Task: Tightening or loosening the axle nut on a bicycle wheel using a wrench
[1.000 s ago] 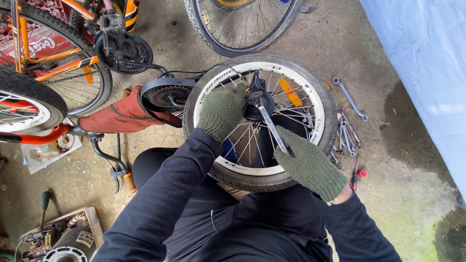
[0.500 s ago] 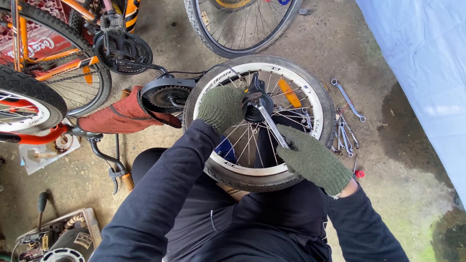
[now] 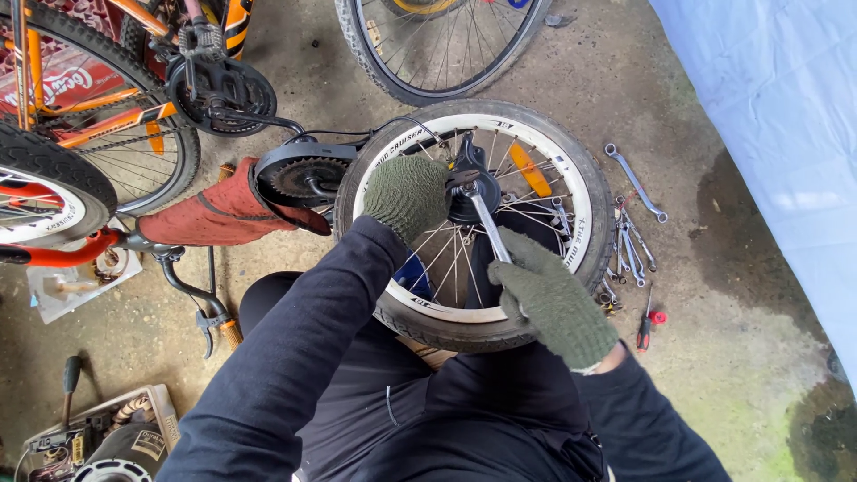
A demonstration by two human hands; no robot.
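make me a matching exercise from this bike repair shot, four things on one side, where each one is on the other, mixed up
Things:
1. left hand
2. right hand
3. loose spanners
4. red-handled screwdriver

Places:
A. on the floor just right of the small wheel, in a cluster
B. gripping the spanner handle over the spokes
C. on the concrete right of the right hand
D. resting on the wheel beside the hub

Pairs: 1-D, 2-B, 3-A, 4-C

The left hand (image 3: 409, 194) covers part of the hub (image 3: 466, 198), the wrench (image 3: 486, 228) handle vanishes inside the right hand (image 3: 553, 303), and the orange bike (image 3: 98, 107) is cut off, probably mid-frame.
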